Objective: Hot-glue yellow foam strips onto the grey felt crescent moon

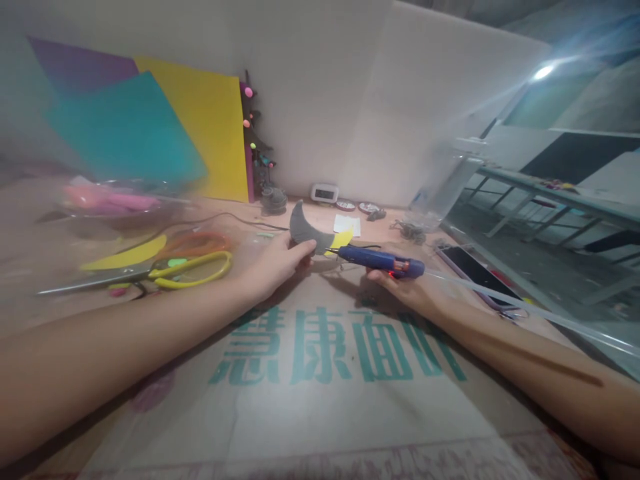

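Between its thumb and fingers, my left hand [286,261] pinches a dark grey crescent-shaped cutout [311,229]. A yellow piece [342,241] shows at the crescent's right end, partly behind the tool tip. My right hand [400,280] grips a blue hot glue gun [373,259], its nozzle pointing left at the crescent's lower edge. A clear glue stick [480,289] sticks out of the gun's back, and a red light glows on its body. I cannot tell whether the nozzle touches the cutout.
Yellow-handled scissors [193,270] and a yellow crescent [127,255] lie left. Behind are coloured sheets [210,127], a small decorated tree [265,160] and a digital clock [325,193]. A phone [480,277] rests at the right table edge, near a clear container [445,190].
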The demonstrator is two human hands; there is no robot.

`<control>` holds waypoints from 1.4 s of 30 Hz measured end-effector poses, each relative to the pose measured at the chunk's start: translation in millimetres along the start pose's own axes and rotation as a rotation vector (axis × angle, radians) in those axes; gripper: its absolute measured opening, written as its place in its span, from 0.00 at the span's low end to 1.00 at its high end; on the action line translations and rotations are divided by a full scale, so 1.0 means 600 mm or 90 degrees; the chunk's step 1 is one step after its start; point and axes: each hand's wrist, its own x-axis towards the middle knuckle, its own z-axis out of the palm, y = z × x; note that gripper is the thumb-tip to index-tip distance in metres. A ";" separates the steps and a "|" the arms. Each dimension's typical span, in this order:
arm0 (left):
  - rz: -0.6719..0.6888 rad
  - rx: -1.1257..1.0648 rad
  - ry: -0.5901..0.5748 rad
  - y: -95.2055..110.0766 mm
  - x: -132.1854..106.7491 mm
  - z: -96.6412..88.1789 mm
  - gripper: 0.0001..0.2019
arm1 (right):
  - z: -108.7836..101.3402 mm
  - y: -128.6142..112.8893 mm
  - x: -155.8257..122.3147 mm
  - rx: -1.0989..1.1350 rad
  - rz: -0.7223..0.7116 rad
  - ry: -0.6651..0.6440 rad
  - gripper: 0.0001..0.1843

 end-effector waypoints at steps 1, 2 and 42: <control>0.004 0.002 0.001 -0.002 0.001 -0.001 0.12 | -0.001 0.000 0.000 0.005 -0.001 0.001 0.18; 0.003 0.000 0.002 -0.003 0.001 -0.001 0.12 | -0.001 0.000 0.000 0.000 0.002 -0.001 0.18; -0.018 -0.067 -0.031 0.001 -0.003 0.003 0.14 | 0.011 0.003 0.003 -0.063 0.058 0.007 0.20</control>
